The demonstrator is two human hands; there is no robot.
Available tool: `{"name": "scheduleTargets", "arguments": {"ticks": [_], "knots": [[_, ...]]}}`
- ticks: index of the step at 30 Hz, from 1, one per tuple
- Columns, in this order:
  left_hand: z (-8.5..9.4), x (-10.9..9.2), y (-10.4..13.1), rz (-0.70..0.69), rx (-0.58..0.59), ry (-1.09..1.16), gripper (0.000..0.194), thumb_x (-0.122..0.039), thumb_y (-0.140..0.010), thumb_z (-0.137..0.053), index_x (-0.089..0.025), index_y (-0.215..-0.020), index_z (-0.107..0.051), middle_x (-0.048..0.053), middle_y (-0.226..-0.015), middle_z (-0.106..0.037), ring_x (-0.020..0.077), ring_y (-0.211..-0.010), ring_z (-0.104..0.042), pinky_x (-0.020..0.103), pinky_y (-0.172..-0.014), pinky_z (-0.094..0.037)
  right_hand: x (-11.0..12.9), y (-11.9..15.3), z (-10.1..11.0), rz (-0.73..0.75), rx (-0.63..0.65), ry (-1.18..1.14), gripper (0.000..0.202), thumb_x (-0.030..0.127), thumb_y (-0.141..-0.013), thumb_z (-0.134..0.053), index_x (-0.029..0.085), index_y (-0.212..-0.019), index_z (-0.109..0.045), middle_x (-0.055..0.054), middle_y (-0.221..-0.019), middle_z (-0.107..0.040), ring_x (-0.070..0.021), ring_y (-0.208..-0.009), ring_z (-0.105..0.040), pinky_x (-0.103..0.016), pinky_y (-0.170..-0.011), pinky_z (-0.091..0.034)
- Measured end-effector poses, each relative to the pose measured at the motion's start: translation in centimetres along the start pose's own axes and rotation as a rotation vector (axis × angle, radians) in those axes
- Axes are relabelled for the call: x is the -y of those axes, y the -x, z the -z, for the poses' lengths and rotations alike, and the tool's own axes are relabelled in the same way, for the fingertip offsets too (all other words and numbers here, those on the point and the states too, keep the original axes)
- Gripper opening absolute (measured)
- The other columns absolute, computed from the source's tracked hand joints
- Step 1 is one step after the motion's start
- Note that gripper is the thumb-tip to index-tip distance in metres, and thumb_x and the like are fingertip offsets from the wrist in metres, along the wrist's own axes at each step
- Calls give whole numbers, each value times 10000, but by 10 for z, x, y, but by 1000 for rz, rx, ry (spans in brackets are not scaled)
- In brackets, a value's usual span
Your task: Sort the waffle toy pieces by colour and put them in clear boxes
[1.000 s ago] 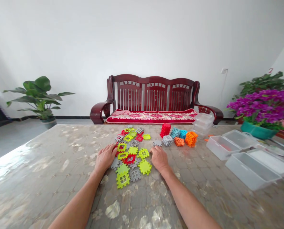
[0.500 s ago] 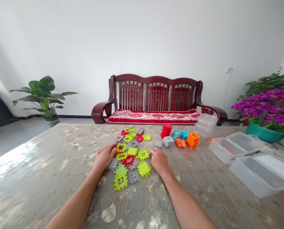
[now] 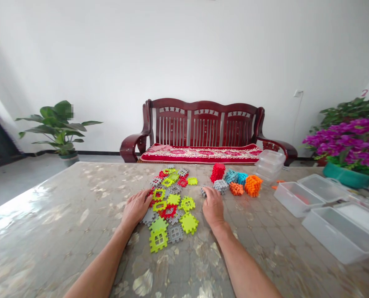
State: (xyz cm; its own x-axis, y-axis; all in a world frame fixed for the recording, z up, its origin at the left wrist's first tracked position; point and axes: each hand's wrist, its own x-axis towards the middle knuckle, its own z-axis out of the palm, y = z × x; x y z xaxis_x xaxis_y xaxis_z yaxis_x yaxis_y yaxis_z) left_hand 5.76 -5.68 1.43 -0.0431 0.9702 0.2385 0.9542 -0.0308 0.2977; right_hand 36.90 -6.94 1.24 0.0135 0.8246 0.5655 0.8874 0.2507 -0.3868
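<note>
Lime, red and grey notched plastic pieces lie loosely spread between my hands, among them a lime window piece [image 3: 158, 240] at the near end and a lime square [image 3: 189, 223]. My left hand [image 3: 137, 208] rests at the left edge of this spread, fingers extended and touching its border. My right hand [image 3: 213, 207] is to the right of the spread, its fingertips at a grey piece [image 3: 204, 192] that it partly covers. Just beyond that hand stand a grey stack [image 3: 221, 186], a red stack [image 3: 217, 172], an orange stack [image 3: 253, 185] and blue ones [image 3: 231, 176].
Open clear plastic boxes [image 3: 342, 238] and their lids lie at the right of the patterned table [image 3: 94, 231]. Smaller clear containers [image 3: 269, 165] are stacked at the back. Purple flowers in a green pot [image 3: 347, 176] stand at far right. A wooden bench is behind the table.
My right hand has moved right and a little away from the spread, onto the grey piece beside the stacks. My left hand has stayed about where it was. The view has shifted slightly.
</note>
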Motion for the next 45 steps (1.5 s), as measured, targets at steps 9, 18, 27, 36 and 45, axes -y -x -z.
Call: {"name": "scheduleTargets", "arguments": {"ticks": [9,18,27,36,45], "knots": [[0,-2,1,26,-15,-1,448,-410,-957,-315,-268,-1280,-591,44,-1331,-644,213,-1238,-569,379,-1078,-383,11,-10,-4,-22,135,296,495,119,-905,-415,150,-1394,-482,-149,-1484,-449,-282,-1355,-353,-413,-1058,-316],[-2,3,1,9,6,21,432,-409,-948,-348,-280,-1288,-581,39,-1361,-621,214,-1270,-540,394,-1100,-358,3,-34,-12,17,254,392,391,241,-906,-515,162,-1288,-537,-151,-1278,-590,-278,-1201,-456,-373,-929,-393],[-6,6,1,-14,-12,-3,433,-391,-948,-354,-281,-1307,-569,28,-1370,-615,217,-1296,-521,396,-1099,-360,-4,-34,-8,68,286,385,210,243,-910,-525,212,-1103,-603,-107,-1134,-630,-251,-1120,-476,-343,-867,-401],[-7,7,1,-24,-10,-21,458,-396,-946,-343,-261,-1325,-564,34,-1381,-606,231,-1316,-502,415,-1118,-343,-1,-27,-5,29,245,344,281,309,-914,-545,243,-1186,-567,-78,-1223,-621,-237,-1148,-481,-352,-900,-382],[-7,6,1,-23,5,-38,465,-398,-951,-338,-247,-1328,-563,40,-1393,-596,230,-1318,-500,413,-1114,-345,-2,-26,2,15,291,367,265,234,-898,-513,235,-1149,-599,-84,-1184,-624,-249,-1121,-489,-360,-874,-389]]}}
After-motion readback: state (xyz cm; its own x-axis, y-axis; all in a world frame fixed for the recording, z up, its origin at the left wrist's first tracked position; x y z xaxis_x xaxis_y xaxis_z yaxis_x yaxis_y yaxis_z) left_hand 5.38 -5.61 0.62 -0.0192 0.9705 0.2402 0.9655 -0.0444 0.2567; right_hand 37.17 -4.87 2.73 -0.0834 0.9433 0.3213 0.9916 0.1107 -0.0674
